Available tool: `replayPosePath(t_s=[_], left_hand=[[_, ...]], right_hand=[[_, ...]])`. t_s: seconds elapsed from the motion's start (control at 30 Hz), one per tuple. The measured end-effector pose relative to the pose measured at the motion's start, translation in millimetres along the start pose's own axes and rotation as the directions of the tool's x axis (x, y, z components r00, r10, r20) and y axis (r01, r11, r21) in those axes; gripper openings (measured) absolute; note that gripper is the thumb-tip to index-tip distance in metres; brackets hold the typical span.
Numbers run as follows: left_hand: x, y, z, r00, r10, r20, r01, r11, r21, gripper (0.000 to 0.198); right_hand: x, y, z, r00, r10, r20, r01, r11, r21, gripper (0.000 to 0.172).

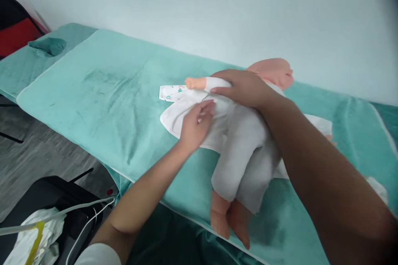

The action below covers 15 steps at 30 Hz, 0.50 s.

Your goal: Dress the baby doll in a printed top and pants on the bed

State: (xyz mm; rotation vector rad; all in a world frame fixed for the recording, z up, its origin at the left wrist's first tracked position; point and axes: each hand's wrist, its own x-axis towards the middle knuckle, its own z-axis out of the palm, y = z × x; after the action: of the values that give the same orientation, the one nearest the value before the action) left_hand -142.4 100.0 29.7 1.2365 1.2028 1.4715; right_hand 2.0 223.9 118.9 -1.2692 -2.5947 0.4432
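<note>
Head view, from the left: a red-and-black chair (pixel 18 33) stands by one end of a bed (pixel 102 103) covered in green cloth, and nearer, a crumpled white packet (pixel 51 223) lies on a black seat (pixel 49 186). Further right, a white garment (pixel 172 119) is spread on the bed, one sleeve patterned (the print is too small to make out). The left hand (pixel 197 124) is over the garment, fingers bent and blurred; whether its grip has caught any cloth, I cannot tell. Just beside it, the doll (pixel 242 132) lies rolled on its side on the garment, head toward the wall (pixel 186 12), feet toward the near edge. The right hand (pixel 242 87) wraps the doll's upper arm, its grip holding the doll there.
</note>
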Motion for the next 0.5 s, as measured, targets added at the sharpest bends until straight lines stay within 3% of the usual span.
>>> replayPosePath(t_s=[0.07,0.1,0.23,0.33,0.5], left_hand=[[29,-1,-14.9,0.974,0.13,-0.185,-0.081,0.964,0.253,0.023],[42,-4,-21.3,0.965,0.153,-0.213,-0.06,0.92,0.386,0.023],[72,-19,-33.0,0.979,0.048,-0.197,0.106,0.705,0.701,0.02],[72,-24,-33.0,0.985,0.054,-0.166,0.086,0.68,0.728,0.004],[68,-22,-40.8,0.938,0.121,-0.326,0.036,0.899,0.436,0.009]], right_hand=[[-8,5,-4,0.996,0.053,-0.069,-0.052,0.999,0.018,0.046],[-10,7,-4,0.995,0.064,-0.073,-0.063,0.998,0.02,0.046],[-10,7,2,0.999,0.04,0.003,-0.04,0.999,-0.021,0.045],[-9,7,5,0.999,0.031,0.023,-0.03,0.999,-0.043,0.042],[-10,6,6,0.999,0.047,0.015,-0.045,0.996,-0.078,0.043]])
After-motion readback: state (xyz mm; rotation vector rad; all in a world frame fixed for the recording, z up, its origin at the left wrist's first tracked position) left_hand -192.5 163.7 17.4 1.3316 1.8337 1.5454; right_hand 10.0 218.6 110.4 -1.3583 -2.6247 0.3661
